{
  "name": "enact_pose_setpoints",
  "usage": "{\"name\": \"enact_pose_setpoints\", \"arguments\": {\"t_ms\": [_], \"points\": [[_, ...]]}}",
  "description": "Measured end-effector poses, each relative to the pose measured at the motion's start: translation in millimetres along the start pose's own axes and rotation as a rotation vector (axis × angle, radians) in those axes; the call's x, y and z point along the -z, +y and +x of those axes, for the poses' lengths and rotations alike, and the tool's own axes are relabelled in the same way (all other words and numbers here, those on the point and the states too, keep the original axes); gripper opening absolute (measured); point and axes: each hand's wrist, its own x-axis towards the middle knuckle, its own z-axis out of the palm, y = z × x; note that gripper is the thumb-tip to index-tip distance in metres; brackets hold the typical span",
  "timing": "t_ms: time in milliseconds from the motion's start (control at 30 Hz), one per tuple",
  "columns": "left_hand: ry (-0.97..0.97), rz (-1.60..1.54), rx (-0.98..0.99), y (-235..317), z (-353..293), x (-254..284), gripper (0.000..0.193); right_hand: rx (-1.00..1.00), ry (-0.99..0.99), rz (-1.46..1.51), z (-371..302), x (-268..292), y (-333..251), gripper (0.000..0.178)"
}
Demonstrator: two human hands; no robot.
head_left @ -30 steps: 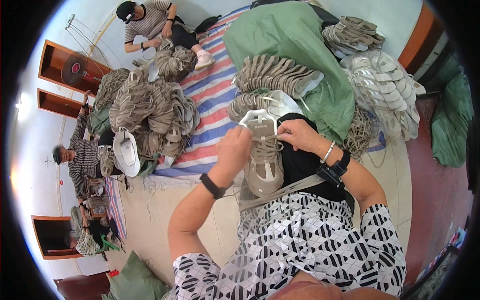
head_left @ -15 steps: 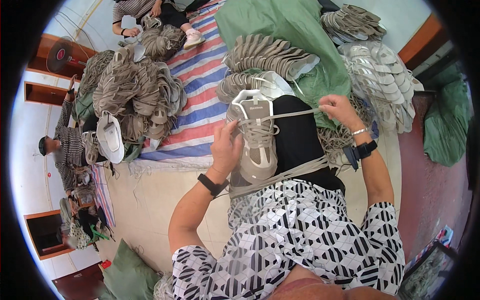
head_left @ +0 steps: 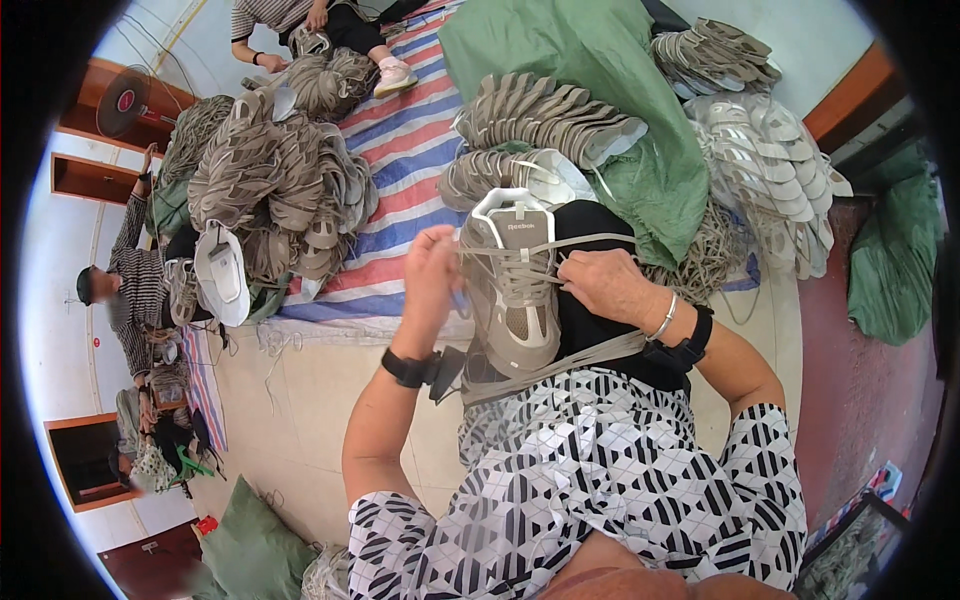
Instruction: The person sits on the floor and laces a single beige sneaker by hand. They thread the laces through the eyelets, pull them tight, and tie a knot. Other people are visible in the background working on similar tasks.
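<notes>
A beige and grey sneaker upper (head_left: 515, 300) with a white collar lies over my black-clad thigh, its toe toward me. Flat beige shoelace (head_left: 510, 255) crosses its tongue and trails to the right. My left hand (head_left: 430, 285), slightly blurred, is raised just left of the upper, its fingers closed where the lace reaches them. At the upper's right eyelet edge my right hand (head_left: 605, 285) pinches lace between thumb and fingers; the fingertips partly hide it. A bundle of loose laces (head_left: 600, 350) lies across my lap.
Piles of sneaker uppers (head_left: 270, 180) rest on a striped sheet (head_left: 400, 205) at left. More rows of uppers (head_left: 545, 110) lie ahead, by a green sack (head_left: 570, 40). White-toed uppers (head_left: 765, 165) stand at right. Other people sit at far left and back.
My right hand has come in leftward from the stretched-out lace to the upper's eyelet edge. My left hand has lifted away from the upper, up and to the left.
</notes>
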Motion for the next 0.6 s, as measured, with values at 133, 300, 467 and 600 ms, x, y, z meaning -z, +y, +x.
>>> {"name": "enact_pose_setpoints", "arguments": {"t_ms": [133, 300, 467, 600], "points": [[0.067, -0.190, -0.154, 60, 9, 6, 0.014, 0.055, 0.165, -0.066, 4, -2, 5, 0.013], [0.121, 0.124, -0.197, 41, 9, 37, 0.014, -0.300, 0.595, 0.463, 16, 6, 3, 0.010], [0.116, 0.441, -0.276, 23, 4, 70, 0.015, -0.166, 0.306, 0.344, -10, 1, 16, 0.010], [0.097, 0.907, -0.306, -33, -2, 96, 0.017, -0.665, 0.180, 0.837, -43, 11, 40, 0.018]]}}
